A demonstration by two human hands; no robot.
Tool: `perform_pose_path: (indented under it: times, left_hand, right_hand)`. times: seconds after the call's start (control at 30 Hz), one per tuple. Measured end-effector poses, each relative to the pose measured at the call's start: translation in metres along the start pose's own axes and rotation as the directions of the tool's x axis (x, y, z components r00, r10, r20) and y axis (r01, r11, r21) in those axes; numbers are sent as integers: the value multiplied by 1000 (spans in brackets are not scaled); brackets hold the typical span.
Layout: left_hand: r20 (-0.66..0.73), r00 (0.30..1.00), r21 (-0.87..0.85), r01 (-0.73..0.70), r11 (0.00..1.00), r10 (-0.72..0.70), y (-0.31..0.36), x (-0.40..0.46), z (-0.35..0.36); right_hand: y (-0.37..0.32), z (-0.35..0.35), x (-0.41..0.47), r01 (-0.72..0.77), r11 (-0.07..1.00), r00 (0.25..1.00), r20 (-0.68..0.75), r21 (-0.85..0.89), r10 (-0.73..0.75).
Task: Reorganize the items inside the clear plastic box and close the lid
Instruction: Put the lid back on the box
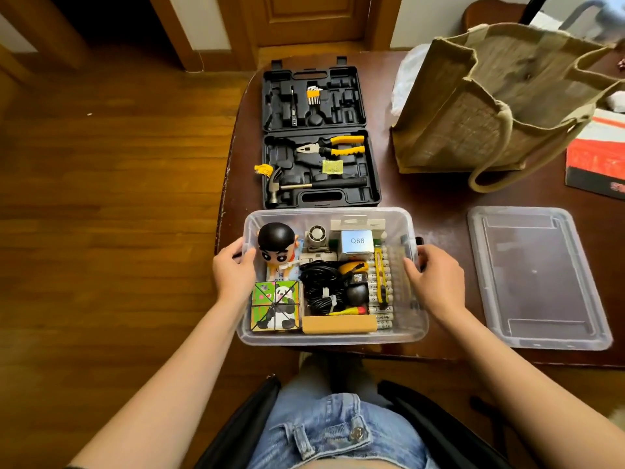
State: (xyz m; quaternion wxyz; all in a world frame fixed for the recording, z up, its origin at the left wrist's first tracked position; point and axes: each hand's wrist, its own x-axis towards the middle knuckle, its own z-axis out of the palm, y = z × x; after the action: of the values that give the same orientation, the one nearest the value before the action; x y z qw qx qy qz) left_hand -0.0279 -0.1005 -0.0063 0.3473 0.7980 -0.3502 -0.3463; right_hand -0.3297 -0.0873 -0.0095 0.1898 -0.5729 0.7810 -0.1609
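Dark wooden bench (439,198) filling the right half of the frame, wood floor off to the left. Big burlap tote bag (490,103) standing at upper right. Black tool case (321,137) lying open at top centre, with yellow-handled pliers (334,147) and a hammer (304,186) in its near half.

Clear plastic box (331,336) sitting at the bench's near edge, centre frame, just below the tool case. Lid (537,275) off, lying flat to the right of the box, not touching it.

Left hand (233,275) gripping the box's left wall, thumb hooked inside over the rim, fingers outside. Right hand (436,279) doing the same on the right wall, thumb inside, fingers wrapped round the outside.

Packed inside: panda picture cube (275,309) at lower left, big-headed figurine (279,247) above it, coiled black cable (318,286) in the middle, silver Q88 box (356,243) at the top, yellow utility knife (380,279) lying on a row of markers along the right.
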Motion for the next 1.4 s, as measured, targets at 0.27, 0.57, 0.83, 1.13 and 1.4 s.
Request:
perform_pose_path:
  times: [0.27,0.57,0.83,1.13,1.4]
  left_hand:
    - [-14,986,124,-164,979,167,19,-25,3]
    - [449,840,-105,-289,951,305,70,-111,89]
    - [722,649,-125,-220,967,241,95,-214,211]
    - [683,713,274,-48,960,-160,54,-247,304]
    - [625,684,389,144,910,-375,48,-255,326]
  right_hand:
    - [10,-4,-17,-48,963,999,9,265,47]
    - [100,-10,-27,-209,873,978,79,440,195]
    - [223,-56,-20,-338,875,941,142,347,307]
    - [320,-90,-17,-503,849,862,28,159,506]
    - [340,-90,-12,-659,702,747,123,270,654]
